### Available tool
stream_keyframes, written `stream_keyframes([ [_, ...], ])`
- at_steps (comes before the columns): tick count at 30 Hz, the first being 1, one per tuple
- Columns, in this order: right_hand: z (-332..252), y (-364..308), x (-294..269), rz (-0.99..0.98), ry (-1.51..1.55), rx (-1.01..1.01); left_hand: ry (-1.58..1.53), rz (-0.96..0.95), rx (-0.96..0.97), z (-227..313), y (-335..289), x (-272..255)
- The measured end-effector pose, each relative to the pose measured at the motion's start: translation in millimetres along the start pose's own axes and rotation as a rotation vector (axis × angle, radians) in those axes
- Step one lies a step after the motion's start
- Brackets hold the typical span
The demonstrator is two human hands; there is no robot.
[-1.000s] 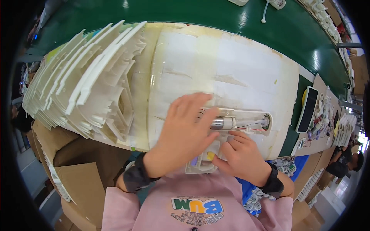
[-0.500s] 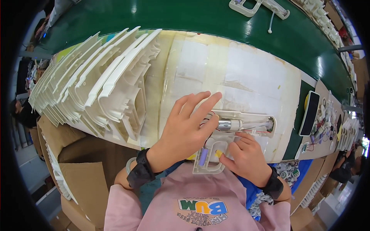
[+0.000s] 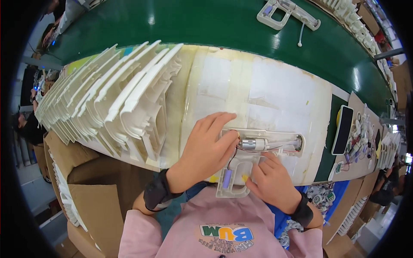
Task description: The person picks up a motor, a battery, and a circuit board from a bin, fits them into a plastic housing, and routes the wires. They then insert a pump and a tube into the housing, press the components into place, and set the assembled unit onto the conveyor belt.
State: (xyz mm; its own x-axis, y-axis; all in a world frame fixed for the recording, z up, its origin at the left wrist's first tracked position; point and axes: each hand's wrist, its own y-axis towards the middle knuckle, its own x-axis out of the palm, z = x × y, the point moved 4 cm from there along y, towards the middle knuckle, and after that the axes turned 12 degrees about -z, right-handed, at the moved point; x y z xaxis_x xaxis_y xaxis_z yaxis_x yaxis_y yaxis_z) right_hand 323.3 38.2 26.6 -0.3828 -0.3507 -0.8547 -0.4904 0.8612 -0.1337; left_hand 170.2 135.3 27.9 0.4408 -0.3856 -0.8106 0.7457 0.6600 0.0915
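White plastic makes the open half-shell (image 3: 254, 161), shaped like a small gun, which lies flat on the pale taped work mat (image 3: 275, 99) close to the person's body. Inside its upper channel sits a silver cylindrical motor (image 3: 253, 144), with thin wires going along the barrel part. A blue-violet cell (image 3: 226, 178) and a small yellow piece (image 3: 245, 176) sit in the grip part.

The left hand (image 3: 205, 150) lies over the rear end of the shell, fingers loosely spread, and its fingertips press beside the motor; it does not close around anything. The right hand (image 3: 271, 182) rests on the grip part with fingers bent, the tips touching the shell just below the motor.

To the left of the mat stands a long row of stacked white shells (image 3: 107, 107), leaning. Beyond the mat runs a green conveyor belt (image 3: 206, 26), and on it lies another assembled shell (image 3: 286, 13). At the right is a dark phone (image 3: 343, 130), and below left are cardboard boxes (image 3: 92, 193).
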Motion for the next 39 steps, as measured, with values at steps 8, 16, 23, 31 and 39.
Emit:
stream_keyframes([
  [8, -30, -39, 2, -0.079, 0.161, 0.101, -0.445, 0.252, -0.059, -7, -54, 3],
  [16, -6, -45, 48, 0.176, 0.327, 0.609, -0.364, 0.508, -0.121, -4, -72, 7],
  [23, 17, -28, 21, 0.349, 0.222, 0.493, -0.276, 0.418, -0.132, -13, -107, 8],
  [31, 95, 94, -58, 0.401, -0.016, 0.352, -0.251, 0.598, -0.209, -42, -130, 28],
  [39, 163, 289, -113, 0.494, -0.082, 0.187, -0.197, 0.638, -0.327, -43, -133, 5],
])
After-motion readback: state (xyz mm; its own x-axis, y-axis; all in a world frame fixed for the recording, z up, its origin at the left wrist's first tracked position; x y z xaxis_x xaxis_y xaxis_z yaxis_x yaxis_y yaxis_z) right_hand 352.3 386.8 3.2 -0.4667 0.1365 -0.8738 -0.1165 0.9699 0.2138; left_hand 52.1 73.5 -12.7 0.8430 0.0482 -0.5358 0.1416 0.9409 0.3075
